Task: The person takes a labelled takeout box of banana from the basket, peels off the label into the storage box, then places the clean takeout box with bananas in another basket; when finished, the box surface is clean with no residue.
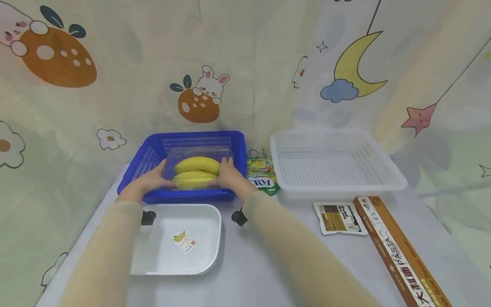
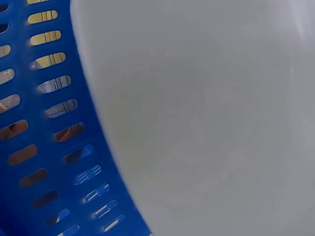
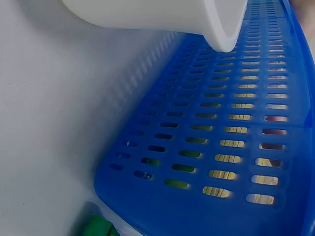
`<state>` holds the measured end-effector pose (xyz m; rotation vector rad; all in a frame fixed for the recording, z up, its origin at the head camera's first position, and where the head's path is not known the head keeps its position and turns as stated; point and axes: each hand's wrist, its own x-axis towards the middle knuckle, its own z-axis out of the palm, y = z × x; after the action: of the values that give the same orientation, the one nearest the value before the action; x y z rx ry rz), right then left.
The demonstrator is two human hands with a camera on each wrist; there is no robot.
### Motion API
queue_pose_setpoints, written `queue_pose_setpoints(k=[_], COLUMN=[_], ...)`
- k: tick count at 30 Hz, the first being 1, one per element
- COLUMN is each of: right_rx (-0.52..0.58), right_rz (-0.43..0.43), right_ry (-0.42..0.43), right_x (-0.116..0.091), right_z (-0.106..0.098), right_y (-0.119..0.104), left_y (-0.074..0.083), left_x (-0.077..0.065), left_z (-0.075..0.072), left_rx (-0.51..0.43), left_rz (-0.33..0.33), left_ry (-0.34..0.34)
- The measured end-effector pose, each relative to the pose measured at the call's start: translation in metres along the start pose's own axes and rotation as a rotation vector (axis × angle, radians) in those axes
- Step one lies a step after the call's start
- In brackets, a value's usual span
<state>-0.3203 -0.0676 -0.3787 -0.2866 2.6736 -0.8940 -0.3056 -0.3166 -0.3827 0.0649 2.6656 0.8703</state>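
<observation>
A clear plastic box (image 1: 174, 154) with yellow bananas (image 1: 197, 164) inside sits within the blue basket (image 1: 132, 175). My left hand (image 1: 153, 179) holds the box's left side, fingers along the side and thumb at its front. On the opposite side, my right hand (image 1: 230, 175) grips the box with fingertips near its top edge and thumb toward the front. Neither wrist view plainly shows the grip; the slotted blue basket wall (image 2: 49, 142) fills the left part of one, and the same blue wall (image 3: 197, 162) covers much of the other.
A white tray (image 1: 207, 256) with a banana-picture card (image 1: 184, 242) stands before the blue basket. Right of that basket are a green FOX'S bag (image 1: 262, 175) and a white basket (image 1: 337, 187). A flat brown-and-white packet (image 1: 340, 218) and a long pasta box (image 1: 399, 251) lie at right.
</observation>
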Motion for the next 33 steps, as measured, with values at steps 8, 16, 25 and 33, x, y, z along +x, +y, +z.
queue_pose_setpoints(k=[8, 16, 25, 33], right_rx=[0.002, -0.03, -0.055, 0.091], right_rz=[0.025, 0.038, -0.003, -0.168], right_ry=[-0.004, 0.004, -0.004, 0.076], right_x=[0.002, 0.004, 0.008, 0.007], right_z=[0.002, 0.003, 0.005, -0.007], right_y=[0.004, 0.003, 0.003, 0.013], left_y=[0.002, 0.004, 0.001, 0.008], left_x=[0.005, 0.007, 0.004, 0.007], left_z=[0.003, 0.0, 0.001, 0.001], left_rx=[0.02, 0.048, -0.01, 0.037], left_rz=[-0.005, 0.01, -0.008, 0.038], left_ry=[-0.007, -0.01, -0.017, 0.059])
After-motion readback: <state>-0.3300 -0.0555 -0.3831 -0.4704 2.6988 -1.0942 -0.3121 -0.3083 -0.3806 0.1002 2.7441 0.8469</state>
